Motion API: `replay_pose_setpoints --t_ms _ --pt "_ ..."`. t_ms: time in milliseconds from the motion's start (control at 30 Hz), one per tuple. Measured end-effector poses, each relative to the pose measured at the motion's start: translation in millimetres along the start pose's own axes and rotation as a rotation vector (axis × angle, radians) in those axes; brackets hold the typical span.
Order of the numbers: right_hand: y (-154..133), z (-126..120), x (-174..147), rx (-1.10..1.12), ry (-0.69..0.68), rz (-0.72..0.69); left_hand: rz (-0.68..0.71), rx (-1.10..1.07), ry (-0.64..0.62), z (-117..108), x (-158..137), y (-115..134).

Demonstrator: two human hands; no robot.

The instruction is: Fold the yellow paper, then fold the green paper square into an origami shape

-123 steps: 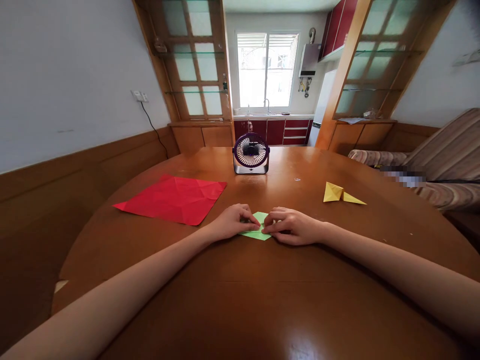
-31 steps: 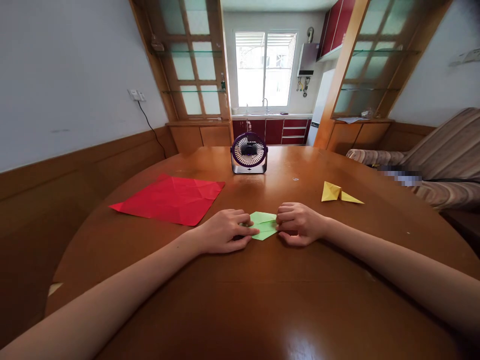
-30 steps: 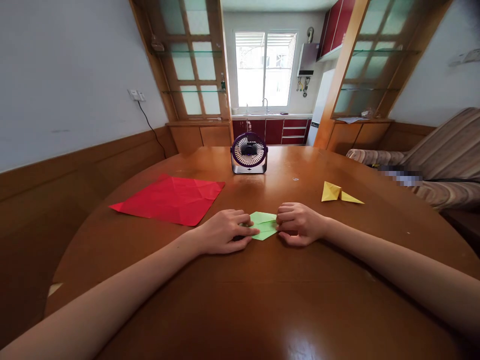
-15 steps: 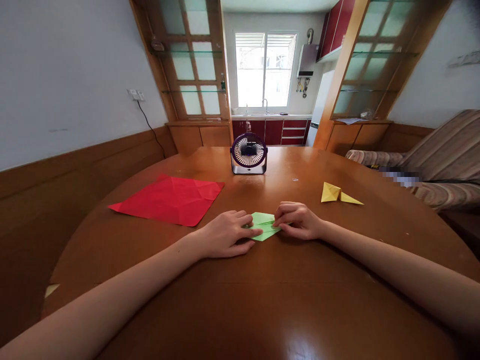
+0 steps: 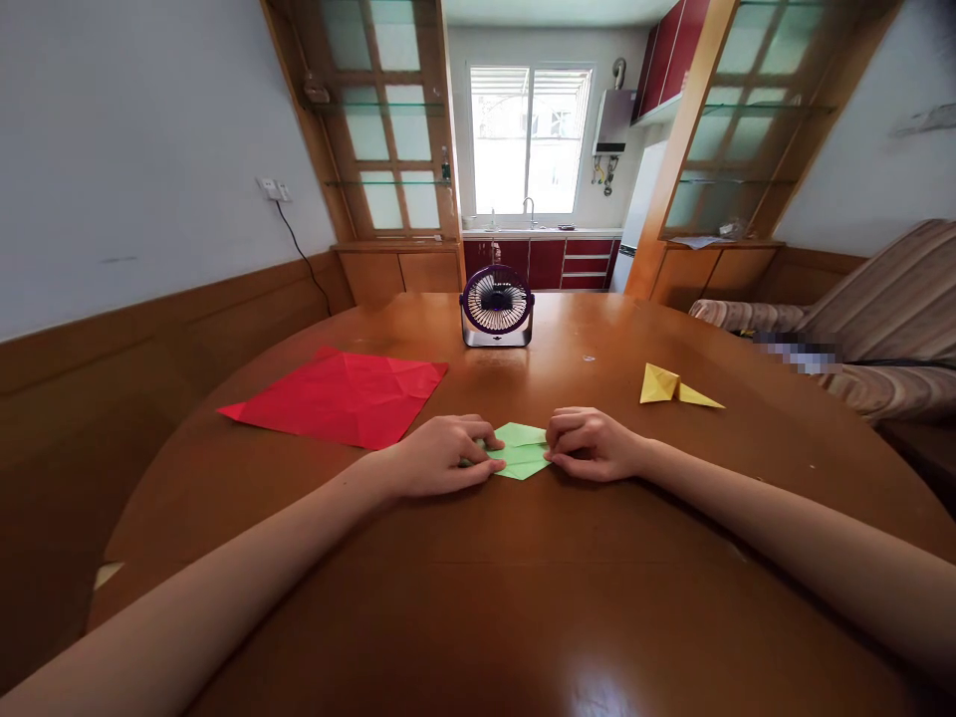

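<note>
A folded piece of light green paper [image 5: 522, 453] lies on the brown table between my hands, with a crease running across its middle. My left hand [image 5: 452, 456] grips its left end, thumb and fingers closed on the edge. At the opposite end, my right hand [image 5: 593, 445] pinches the right edge, its fingers curled. Both ends of the paper are partly hidden by my fingers. Beyond my left hand a creased sheet of red paper [image 5: 348, 396] is spread out. A folded yellow paper shape [image 5: 661, 384] stands past my right hand.
A small purple desk fan [image 5: 497, 304] stands upright toward the far side of the round wooden table [image 5: 478, 597]. To the right is a striped armchair [image 5: 888, 299]. A black cord [image 5: 299, 249] hangs from the wall socket at left.
My left hand has drawn back slightly to the left, its fingers moving off the paper's middle to its left end. My right hand has shifted very little, and more of the green paper shows.
</note>
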State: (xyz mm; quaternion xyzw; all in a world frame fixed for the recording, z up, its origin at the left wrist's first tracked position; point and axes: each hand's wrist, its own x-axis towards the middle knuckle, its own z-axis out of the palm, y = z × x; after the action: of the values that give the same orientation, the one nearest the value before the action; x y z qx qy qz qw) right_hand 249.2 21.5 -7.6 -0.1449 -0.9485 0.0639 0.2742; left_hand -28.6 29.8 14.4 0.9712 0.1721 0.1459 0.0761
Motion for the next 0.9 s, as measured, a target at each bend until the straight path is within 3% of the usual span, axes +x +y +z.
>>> replay_pose_setpoints --t_ms 200,433,533,700,900 --pt "-5.2 4.2 5.0 -0.054 -0.006 0.065 0.009 -0.023 0.067 3.3 -1.4 -1.9" --pt "-8.5 8.7 8.3 -0.067 0.009 0.179 0.129 0.178 0.067 9.5 -0.3 -1.2" --pt "-9.2 8.9 7.7 -0.119 0.015 0.144 0.149 0.263 0.05 9.5 1.0 1.2" --pt "-11.6 8.8 7.3 -0.194 -0.016 -0.04 0.16 0.309 0.044 9.7 1.5 2.5" --pt "-13.5 6.3 7.9 -0.217 -0.087 -0.071 0.125 0.149 0.067 7.2 -2.1 -3.8"
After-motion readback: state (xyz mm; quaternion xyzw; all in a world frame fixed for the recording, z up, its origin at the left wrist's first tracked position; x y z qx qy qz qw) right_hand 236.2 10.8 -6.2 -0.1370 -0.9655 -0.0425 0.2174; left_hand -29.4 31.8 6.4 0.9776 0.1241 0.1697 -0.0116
